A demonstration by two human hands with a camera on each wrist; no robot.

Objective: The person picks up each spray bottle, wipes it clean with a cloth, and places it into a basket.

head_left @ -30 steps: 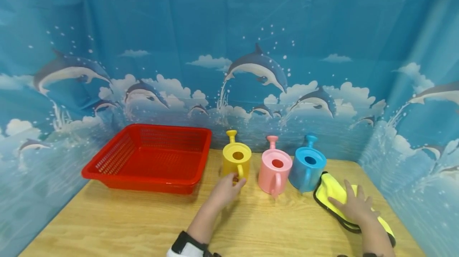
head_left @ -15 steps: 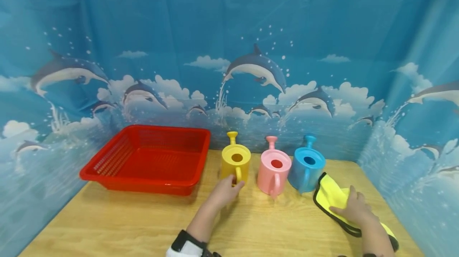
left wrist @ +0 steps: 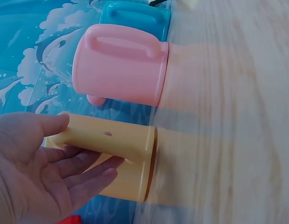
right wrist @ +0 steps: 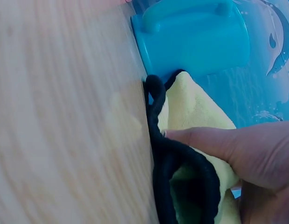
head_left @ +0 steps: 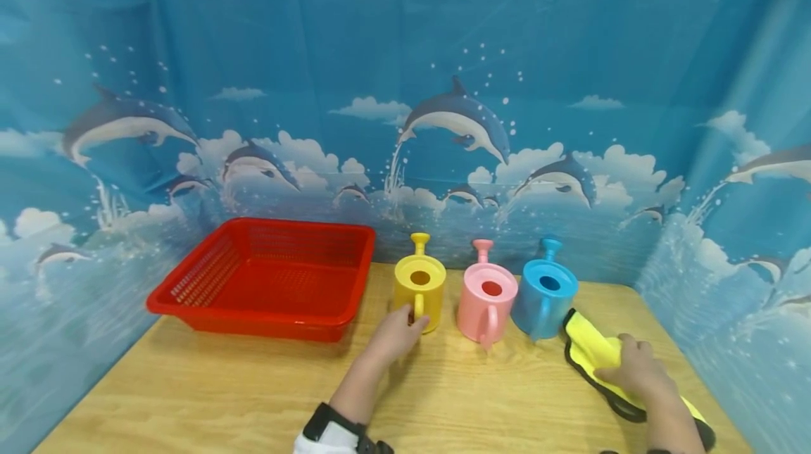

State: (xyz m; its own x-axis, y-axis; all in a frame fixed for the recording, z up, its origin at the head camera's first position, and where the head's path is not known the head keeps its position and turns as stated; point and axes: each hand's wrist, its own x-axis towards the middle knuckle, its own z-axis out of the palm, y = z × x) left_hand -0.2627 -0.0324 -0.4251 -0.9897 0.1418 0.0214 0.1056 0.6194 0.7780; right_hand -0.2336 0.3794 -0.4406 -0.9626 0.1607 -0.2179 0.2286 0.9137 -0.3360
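My left hand [head_left: 394, 336] is at the handle of a yellow toy watering can [head_left: 421, 286] standing on the wooden table. In the left wrist view its fingers [left wrist: 81, 175] pass behind the handle, and the thumb lies over the handle's upper end. My right hand [head_left: 641, 369] grips a yellow cloth [head_left: 591, 338] with black edging, bunching it on the table at the right. The right wrist view has the thumb pressed on the cloth [right wrist: 196, 105]; the other fingers are mostly hidden. Between the hands stand a pink watering can [head_left: 484, 313] and a blue one [head_left: 543, 306].
A red plastic basket [head_left: 266, 325] with perforated walls sits at the left of the table [head_left: 253, 391]. Behind and to the sides hangs a blue curtain [head_left: 329, 39] printed with dolphins. The blue can stands close to the cloth's upper corner.
The yellow can has turned slightly, its spout shifting right and its handle left. My right hand has gone from spread fingers on the cloth to gripping it, and the cloth has bunched.
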